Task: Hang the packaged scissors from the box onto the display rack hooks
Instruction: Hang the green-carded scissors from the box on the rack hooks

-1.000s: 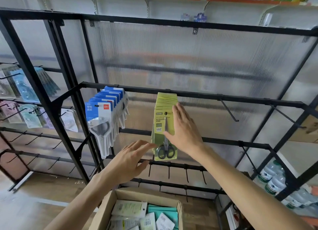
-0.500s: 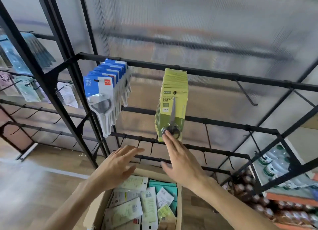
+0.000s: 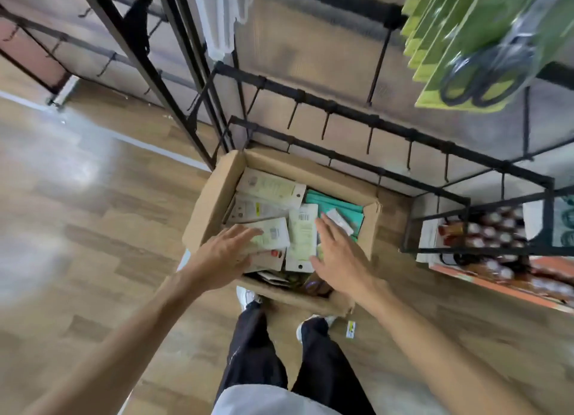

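Head view looks steeply down, and motion blur smears most of it, so the print on the packages cannot be read. An open cardboard box [image 3: 214, 197] sits on the wood-plank floor [image 3: 77, 212], and everything else is placed from it. Inside lie packaged scissors [image 3: 302, 237], pale cards facing mostly back-up, with teal packs [image 3: 341, 208] toward its far right corner; the near end of the contents is dark and hard to make out.

Left hand [image 3: 223, 256] is over the box's near left side, fingers straight and spread, tips seemingly on a pale card, though blur leaves contact uncertain. Right hand [image 3: 338, 256] hovers over the box's right half, fingers extended and loose, grasping nothing.

Beyond the box stands the black display rack [image 3: 341, 110] with bare hooks [image 3: 369, 141]. Up and right of the box hang green scissors packs [image 3: 466, 48], cut off by the frame edge. Right of the box, a low shelf holds bottles [image 3: 487, 234], blurred. Dark trousers [image 3: 254, 352] and white shoes show nearest the viewer.
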